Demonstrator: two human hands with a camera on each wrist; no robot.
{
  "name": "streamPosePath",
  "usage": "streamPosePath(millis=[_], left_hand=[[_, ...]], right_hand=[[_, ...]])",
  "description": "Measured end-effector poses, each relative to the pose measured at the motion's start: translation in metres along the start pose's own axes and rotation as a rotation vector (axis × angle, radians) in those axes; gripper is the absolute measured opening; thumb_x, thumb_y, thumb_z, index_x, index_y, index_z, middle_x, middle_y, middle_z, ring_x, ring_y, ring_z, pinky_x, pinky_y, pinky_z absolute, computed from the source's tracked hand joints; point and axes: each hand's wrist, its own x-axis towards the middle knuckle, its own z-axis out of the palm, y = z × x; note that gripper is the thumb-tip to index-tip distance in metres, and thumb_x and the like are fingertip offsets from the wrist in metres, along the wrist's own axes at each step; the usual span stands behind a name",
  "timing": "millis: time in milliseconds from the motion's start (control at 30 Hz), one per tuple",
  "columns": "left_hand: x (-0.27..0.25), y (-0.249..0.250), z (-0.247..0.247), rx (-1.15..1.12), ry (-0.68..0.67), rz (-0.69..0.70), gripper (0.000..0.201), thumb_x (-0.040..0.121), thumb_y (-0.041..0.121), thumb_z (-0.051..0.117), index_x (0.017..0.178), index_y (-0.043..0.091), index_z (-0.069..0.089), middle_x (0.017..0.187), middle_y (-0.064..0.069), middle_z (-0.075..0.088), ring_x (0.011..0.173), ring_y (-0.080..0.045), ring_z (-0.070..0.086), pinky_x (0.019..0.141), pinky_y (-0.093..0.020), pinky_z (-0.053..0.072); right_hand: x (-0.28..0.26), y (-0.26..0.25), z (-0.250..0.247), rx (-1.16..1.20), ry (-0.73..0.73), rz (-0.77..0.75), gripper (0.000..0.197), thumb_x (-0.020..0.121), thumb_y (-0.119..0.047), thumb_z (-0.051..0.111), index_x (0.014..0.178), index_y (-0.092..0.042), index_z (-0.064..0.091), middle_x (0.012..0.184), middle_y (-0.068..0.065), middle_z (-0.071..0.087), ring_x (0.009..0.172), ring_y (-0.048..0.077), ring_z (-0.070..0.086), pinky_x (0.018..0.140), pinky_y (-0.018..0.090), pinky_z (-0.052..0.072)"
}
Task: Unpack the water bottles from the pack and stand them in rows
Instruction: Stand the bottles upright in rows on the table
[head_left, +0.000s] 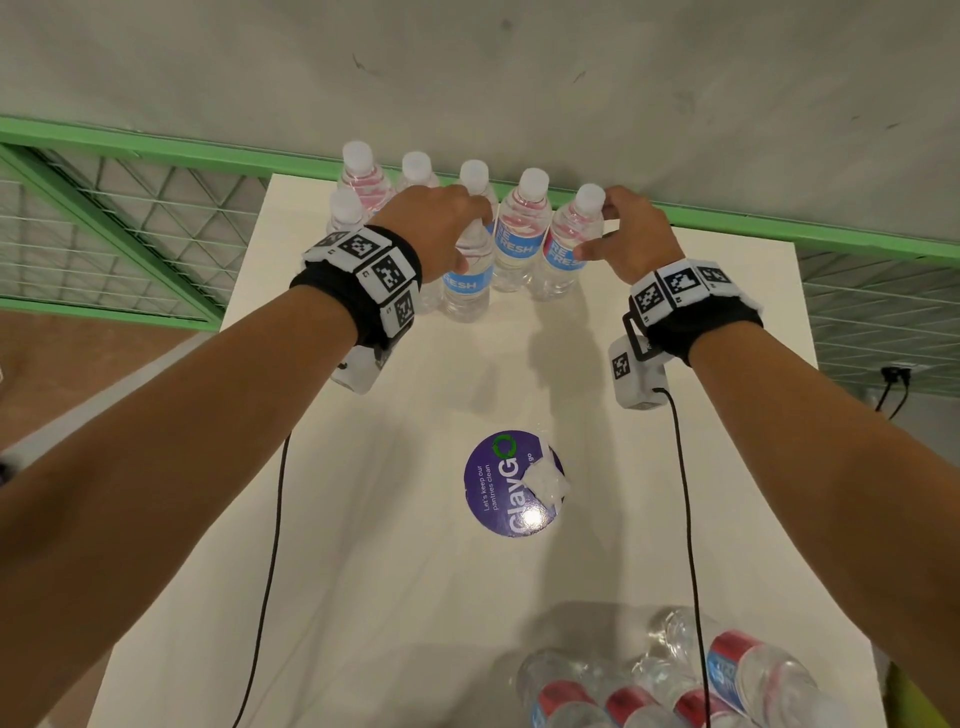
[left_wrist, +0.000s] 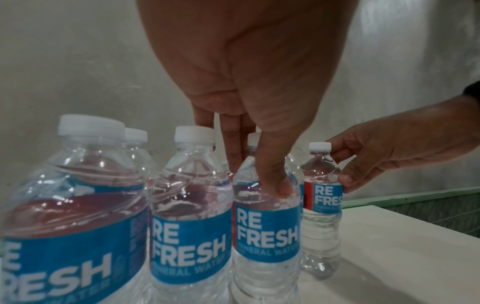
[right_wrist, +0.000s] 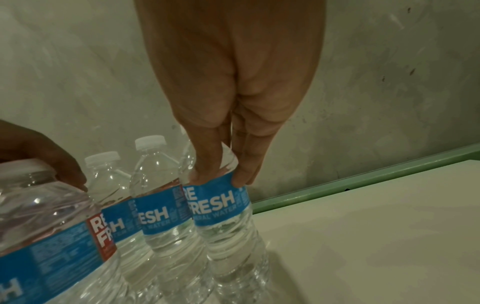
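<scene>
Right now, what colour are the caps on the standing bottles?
White caps, clearest in the left wrist view.

Left hand: reaches down from above; thumb and fingers pinch the shoulder of the third bottle.
Right hand: grips the far right bottle at neck and label.
Near bottles: upright, white caps, blue REFRESH labels, close together.
Table: white, bottles standing on it.
Wall: grey, behind.
</scene>
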Motion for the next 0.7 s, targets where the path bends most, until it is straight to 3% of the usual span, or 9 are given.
streamPosePath(millis=[333, 433, 700], left_hand=[[0.0023, -0.0009, 0.0009, 0.003, -0.008, -0.004, 0.055, 0.082, 0.016, 0.069, 0.131, 0.018, 0.045, 0.133, -0.010, 0.050, 0.115, -0.034, 0.052, 0.092, -0.045, 0.044], [0.0036, -0.0010, -0.0005, -0.002, -0.009, -0.010, 0.056, 0.080, 0.019, 0.071, 0.130, 0.018, 0.047, 0.131, -0.010, 0.052, 0.114, -0.033, 0.053, 0.089, -0.044, 0.043], [0.0072, -0.0029, 0.0009, -0.014, -0.003, -0.024, 0.055, 0.078, 0.025, 0.073, 0.127, 0.015, 0.049, 0.124, -0.011, 0.054, 0.109, -0.033, 0.054, 0.084, -0.041, 0.042]], right_hand=[[-0.0040, 0.0009, -0.0004, 0.030, -0.037, -0.001, 0.063, 0.075, -0.011, 0.075, 0.130, -0.013, 0.046, 0.129, 0.007, 0.058, 0.116, 0.025, 0.055, 0.090, 0.030, 0.041], [-0.0042, 0.0009, 0.0003, 0.037, -0.053, -0.001, 0.063, 0.075, -0.013, 0.075, 0.130, -0.014, 0.045, 0.128, 0.007, 0.058, 0.111, 0.027, 0.059, 0.093, 0.036, 0.045], [-0.0024, 0.0017, 0.0007, 0.020, -0.059, -0.009, 0.062, 0.077, -0.016, 0.074, 0.132, -0.012, 0.044, 0.128, 0.009, 0.058, 0.111, 0.029, 0.059, 0.092, 0.036, 0.045]])
